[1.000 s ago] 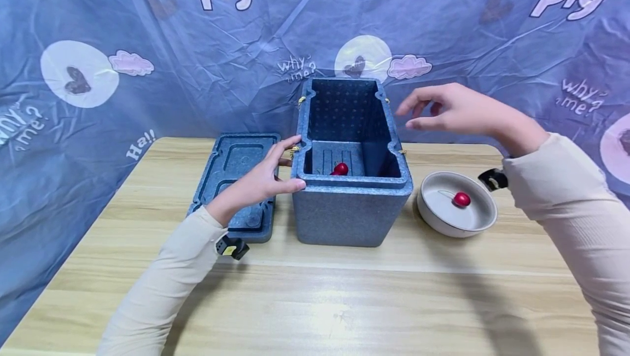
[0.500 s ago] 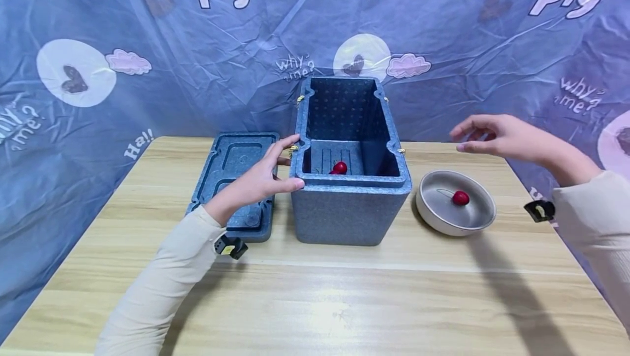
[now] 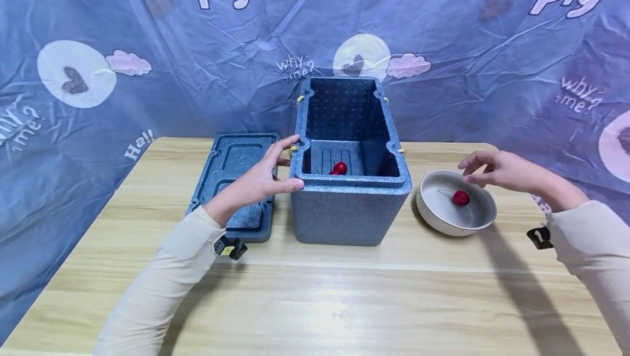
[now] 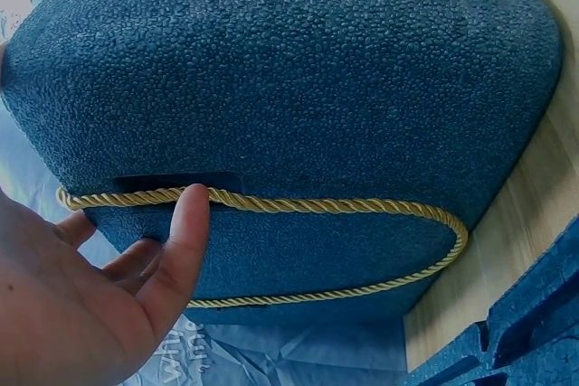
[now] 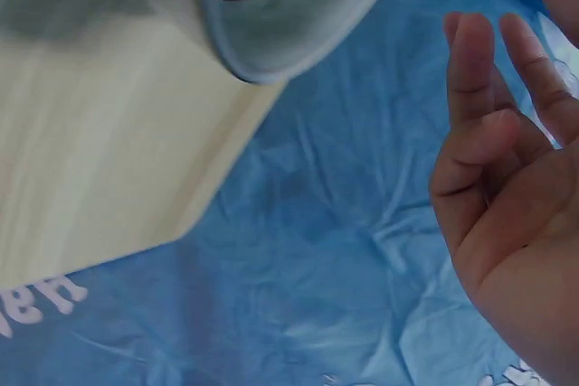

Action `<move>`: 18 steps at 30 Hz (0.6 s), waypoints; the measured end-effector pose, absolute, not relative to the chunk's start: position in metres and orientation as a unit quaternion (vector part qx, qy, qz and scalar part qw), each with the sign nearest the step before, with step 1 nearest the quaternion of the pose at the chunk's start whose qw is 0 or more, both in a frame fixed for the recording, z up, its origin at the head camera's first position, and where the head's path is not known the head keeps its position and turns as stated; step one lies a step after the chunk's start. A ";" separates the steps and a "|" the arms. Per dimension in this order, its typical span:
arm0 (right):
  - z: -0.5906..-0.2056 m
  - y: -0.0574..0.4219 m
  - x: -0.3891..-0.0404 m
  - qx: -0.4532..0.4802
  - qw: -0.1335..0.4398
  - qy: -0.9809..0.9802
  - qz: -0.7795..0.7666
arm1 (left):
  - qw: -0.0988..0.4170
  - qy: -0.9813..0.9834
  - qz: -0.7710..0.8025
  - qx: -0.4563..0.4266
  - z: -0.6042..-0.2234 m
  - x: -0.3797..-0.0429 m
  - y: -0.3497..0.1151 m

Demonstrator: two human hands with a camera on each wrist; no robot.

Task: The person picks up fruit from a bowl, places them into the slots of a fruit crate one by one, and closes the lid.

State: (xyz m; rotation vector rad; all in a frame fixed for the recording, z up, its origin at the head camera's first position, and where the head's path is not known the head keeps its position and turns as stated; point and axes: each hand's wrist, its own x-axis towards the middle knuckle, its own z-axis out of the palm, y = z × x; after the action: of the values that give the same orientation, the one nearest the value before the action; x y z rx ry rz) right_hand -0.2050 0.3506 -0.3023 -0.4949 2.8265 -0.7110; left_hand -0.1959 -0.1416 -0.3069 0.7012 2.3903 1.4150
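Observation:
My left hand (image 3: 256, 181) rests on the left rim of a blue-grey foam box (image 3: 344, 216), thumb at the front corner and fingers spread along the side. In the left wrist view a gold rope (image 4: 362, 205) runs along the box wall by those fingers. Red cherries (image 3: 339, 168) lie on the box floor near its front wall. Right of the box stands a pale round bowl (image 3: 445, 227) with a single stemmed cherry (image 3: 461, 198) in it. Over the bowl's far right rim hovers my right hand (image 3: 507, 171), fingers loosely bent, holding nothing.
The matching foam lid (image 3: 243, 156) lies flat on the wooden table (image 3: 344, 301), left of the box and partly under my left forearm. A blue printed cloth (image 3: 266, 22) hangs behind the table.
My right hand has moved from beside the box's right rim out to the right, then down toward the bowl. The left hand keeps its place on the box.

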 end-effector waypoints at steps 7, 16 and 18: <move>-0.319 0.351 -0.203 -0.162 0.113 0.944 -0.264 | 0.132 0.823 0.491 0.253 -0.306 -0.194 -0.141; -0.324 0.345 -0.203 -0.126 0.183 0.946 -0.238 | 0.132 0.822 0.493 0.251 -0.307 -0.195 -0.141; -0.326 0.345 -0.204 -0.126 0.187 0.947 -0.230 | 0.131 0.823 0.493 0.252 -0.307 -0.195 -0.141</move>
State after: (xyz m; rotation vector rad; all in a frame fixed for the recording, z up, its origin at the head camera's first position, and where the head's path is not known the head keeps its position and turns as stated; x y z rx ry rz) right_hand -0.2036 0.3448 -0.3260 -0.3542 2.6642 -0.6477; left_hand -0.1950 -0.1413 -0.3074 0.7305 2.3883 1.4302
